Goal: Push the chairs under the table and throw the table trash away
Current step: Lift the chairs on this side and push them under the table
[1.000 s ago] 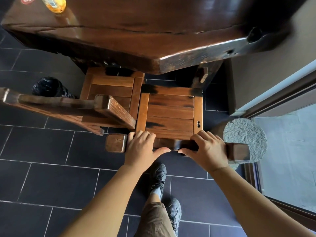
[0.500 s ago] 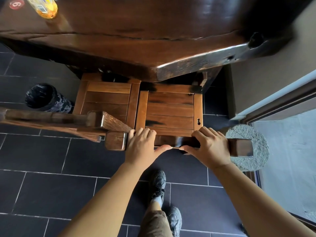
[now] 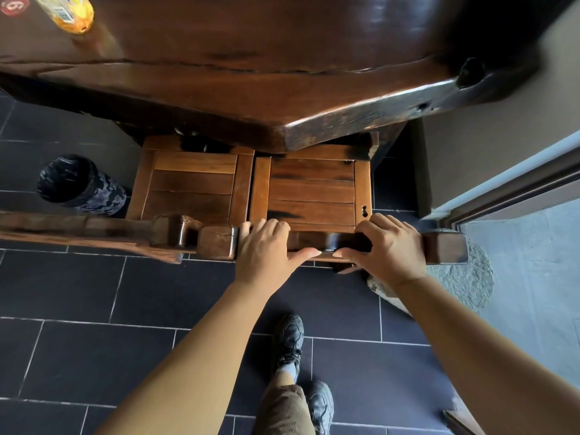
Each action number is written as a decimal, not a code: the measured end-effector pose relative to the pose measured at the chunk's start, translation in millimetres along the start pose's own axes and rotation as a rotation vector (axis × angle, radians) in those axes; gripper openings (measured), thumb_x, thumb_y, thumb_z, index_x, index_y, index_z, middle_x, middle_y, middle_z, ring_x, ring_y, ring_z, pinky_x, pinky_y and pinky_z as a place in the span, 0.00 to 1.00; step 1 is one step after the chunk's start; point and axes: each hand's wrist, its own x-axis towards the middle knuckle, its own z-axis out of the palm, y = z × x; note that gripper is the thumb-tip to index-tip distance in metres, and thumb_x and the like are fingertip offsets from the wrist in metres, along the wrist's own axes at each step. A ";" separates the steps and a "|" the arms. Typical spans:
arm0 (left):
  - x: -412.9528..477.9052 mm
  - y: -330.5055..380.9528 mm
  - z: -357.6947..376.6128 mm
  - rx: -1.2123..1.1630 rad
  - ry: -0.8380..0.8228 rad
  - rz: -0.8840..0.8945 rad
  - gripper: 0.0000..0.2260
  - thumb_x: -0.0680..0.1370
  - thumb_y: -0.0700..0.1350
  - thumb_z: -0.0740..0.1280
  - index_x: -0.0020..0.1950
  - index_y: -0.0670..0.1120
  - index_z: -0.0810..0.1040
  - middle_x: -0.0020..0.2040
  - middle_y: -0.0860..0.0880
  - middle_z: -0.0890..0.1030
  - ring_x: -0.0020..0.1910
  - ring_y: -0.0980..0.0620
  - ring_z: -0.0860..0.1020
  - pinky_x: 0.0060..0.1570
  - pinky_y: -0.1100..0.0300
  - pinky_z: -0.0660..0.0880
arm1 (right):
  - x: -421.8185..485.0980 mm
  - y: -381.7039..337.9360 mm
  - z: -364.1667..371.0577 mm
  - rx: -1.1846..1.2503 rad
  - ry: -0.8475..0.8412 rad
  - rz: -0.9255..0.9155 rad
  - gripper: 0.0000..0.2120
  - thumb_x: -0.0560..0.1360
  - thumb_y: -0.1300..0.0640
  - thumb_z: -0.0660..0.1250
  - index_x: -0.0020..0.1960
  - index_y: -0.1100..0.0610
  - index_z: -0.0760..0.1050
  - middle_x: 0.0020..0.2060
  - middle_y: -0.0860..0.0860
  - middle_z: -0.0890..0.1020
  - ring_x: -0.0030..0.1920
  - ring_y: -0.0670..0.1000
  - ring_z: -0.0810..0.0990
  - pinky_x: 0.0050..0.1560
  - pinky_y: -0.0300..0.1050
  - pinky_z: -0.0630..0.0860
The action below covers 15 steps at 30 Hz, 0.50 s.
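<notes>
- A heavy dark wooden bench (image 3: 282,73) with a glossy top fills the upper half of the view. Its near corner juts over two chairs.
- The floor (image 3: 78,340) is laid with dark grey tiles. A glazed door frame (image 3: 518,183) runs along the right side.
- The right-hand chair (image 3: 310,189) has a slatted wooden seat. The seat's far part is tucked beneath the bench corner and the rest shows in front of it.
- The left-hand chair (image 3: 191,186) stands just beside it, seat edges almost touching. Its far part is also under the bench, and its back rail (image 3: 94,229) stretches off to the left.
- A round grey stone slab (image 3: 464,277) lies by the door, partly hidden behind the right forearm.
- A cylindrical waste bin (image 3: 78,183) with a camouflage pattern and a black liner stands on the floor, left of the left-hand chair.
- The left hand (image 3: 266,249) grips the right-hand chair's top rail (image 3: 329,241). Its fingers (image 3: 270,226) are curled over the far edge and the thumb stretches along the near side.
- The right hand (image 3: 389,246) grips the same rail further right, with its fingers (image 3: 383,222) wrapped over the top and the thumb pointing toward the other thumb, the two tips close but apart.
- Two black shoes (image 3: 288,340) show below, between the forearms.
- A bottle of yellow drink (image 3: 67,11) sits on the bench at the far left, cut off by the frame.
- A round red sticker (image 3: 14,4) lies beside it.
</notes>
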 end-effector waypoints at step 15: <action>10.5 -7.2 4.5 0.016 -0.003 0.011 0.33 0.72 0.75 0.54 0.46 0.46 0.77 0.43 0.50 0.79 0.45 0.46 0.75 0.52 0.49 0.66 | 8.0 3.3 10.7 -0.036 -0.045 0.029 0.28 0.67 0.28 0.67 0.42 0.54 0.77 0.38 0.49 0.78 0.40 0.55 0.79 0.37 0.49 0.75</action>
